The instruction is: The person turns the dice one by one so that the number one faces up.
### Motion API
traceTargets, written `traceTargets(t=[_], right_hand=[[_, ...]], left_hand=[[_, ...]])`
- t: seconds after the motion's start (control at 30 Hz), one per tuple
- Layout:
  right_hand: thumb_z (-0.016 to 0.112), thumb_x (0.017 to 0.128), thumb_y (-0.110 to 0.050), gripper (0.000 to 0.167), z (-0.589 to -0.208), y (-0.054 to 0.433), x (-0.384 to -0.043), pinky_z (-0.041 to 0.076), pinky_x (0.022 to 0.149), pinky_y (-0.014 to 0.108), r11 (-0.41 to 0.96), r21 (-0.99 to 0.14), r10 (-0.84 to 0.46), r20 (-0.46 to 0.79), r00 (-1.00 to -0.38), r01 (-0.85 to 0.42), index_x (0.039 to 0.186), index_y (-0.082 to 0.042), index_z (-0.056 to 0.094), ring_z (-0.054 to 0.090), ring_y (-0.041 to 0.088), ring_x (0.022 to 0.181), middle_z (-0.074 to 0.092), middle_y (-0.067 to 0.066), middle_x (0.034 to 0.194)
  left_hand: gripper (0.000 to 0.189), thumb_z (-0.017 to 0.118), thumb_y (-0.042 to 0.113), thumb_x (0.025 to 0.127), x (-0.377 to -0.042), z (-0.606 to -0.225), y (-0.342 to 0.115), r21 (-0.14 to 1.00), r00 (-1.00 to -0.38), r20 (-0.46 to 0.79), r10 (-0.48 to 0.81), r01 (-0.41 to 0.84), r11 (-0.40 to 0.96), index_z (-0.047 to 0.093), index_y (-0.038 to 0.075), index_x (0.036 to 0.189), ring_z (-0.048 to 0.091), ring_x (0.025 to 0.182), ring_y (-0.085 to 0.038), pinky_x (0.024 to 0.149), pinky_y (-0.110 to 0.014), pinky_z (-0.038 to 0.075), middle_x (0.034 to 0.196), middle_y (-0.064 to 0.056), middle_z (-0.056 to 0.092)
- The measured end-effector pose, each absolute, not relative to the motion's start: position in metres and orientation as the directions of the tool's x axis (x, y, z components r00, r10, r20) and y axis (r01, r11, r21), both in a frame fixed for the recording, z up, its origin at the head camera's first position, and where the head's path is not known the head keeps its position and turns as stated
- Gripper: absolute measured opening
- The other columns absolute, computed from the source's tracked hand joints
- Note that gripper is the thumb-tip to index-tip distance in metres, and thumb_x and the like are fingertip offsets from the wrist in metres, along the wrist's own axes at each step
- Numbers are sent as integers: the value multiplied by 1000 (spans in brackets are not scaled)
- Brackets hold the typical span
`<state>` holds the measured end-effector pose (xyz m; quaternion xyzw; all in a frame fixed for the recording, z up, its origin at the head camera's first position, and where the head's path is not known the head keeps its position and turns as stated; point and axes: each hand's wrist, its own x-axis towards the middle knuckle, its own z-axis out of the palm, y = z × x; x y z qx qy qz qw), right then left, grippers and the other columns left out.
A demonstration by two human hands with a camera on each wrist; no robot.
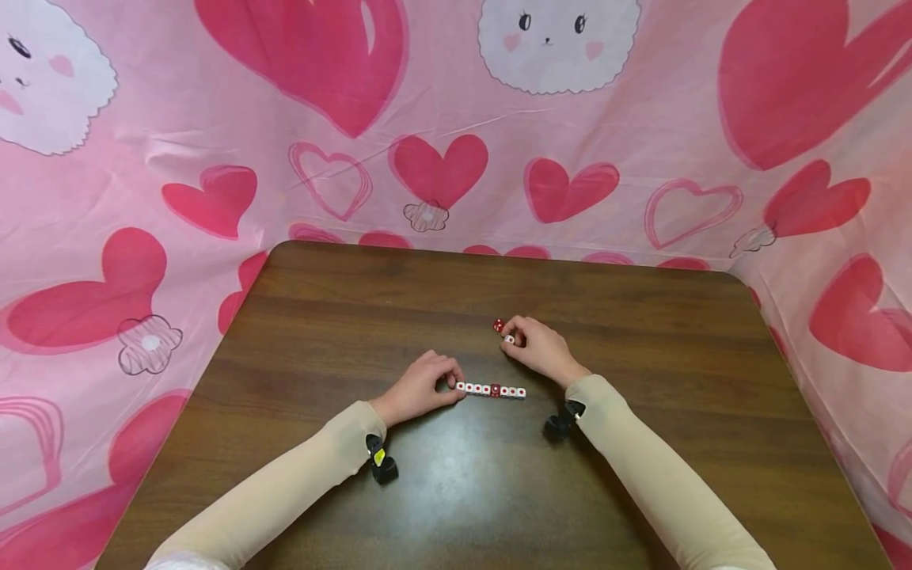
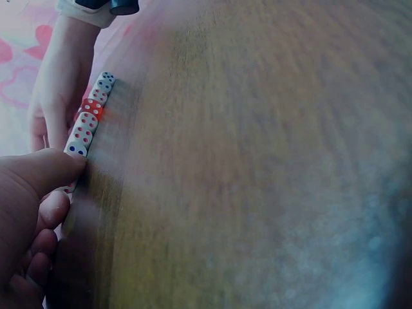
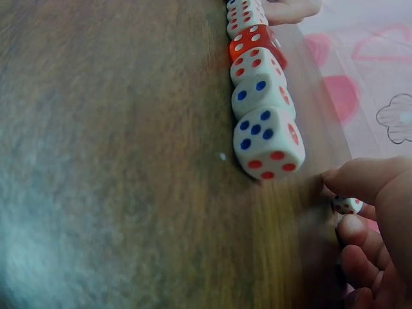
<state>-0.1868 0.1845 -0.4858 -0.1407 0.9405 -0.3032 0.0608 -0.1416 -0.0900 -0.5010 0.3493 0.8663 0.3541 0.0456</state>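
A straight row of dice lies on the table, several white dice (image 1: 477,389) with one red die (image 1: 495,389) among them. My left hand (image 1: 423,388) pinches the white die (image 1: 460,386) at the row's left end between thumb and forefinger. Behind the row, my right hand (image 1: 541,348) holds a single white die (image 1: 509,339) between thumb and fingers; the right wrist view shows this die (image 3: 347,205) partly covered by them. Just beyond those fingertips sits another red die (image 1: 499,324). At the row's right end, a white die (image 3: 269,143) shows blue and red pips.
The brown wooden table (image 1: 342,301) has rounded back corners. A pink curtain (image 1: 456,103) printed with hearts hangs behind it and along both sides. Each wrist carries a small black camera, one on the left (image 1: 383,467) and one on the right (image 1: 559,426).
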Motion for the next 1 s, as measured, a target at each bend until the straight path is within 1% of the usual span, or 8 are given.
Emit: traceTargets(t=[0.17,0.63,1.0], right_hand=[[75,94,-30,18,-485,185,-186,42,66,36,773,-592,-309,-40,-950,-226,107,-20,67,53,13,72,58,-3,87],[75,94,-30,20,-486,186,-187,42,66,35,771,-591,-316,-36,-948,-235,109,-20,67,53,12,72,58,-3,87],[76,93,-29,21,-487,187,-188,42,67,35,766,-597,-316,-30,-948,-236,110,-18,67,53,13,72,59,-3,86]], left_hand=[[16,83,22,90,-141,-500,-90,647,-751,165,639,571,505,68,20,95,45,81,-8,76,-27,39,83,13,61],[15,83,21,91,-141,-499,-90,655,-753,152,640,562,505,69,19,96,46,82,-10,78,-28,39,84,11,62],[15,83,21,90,-142,-501,-91,653,-748,183,638,578,489,69,19,95,46,82,-9,77,-28,40,84,11,62]])
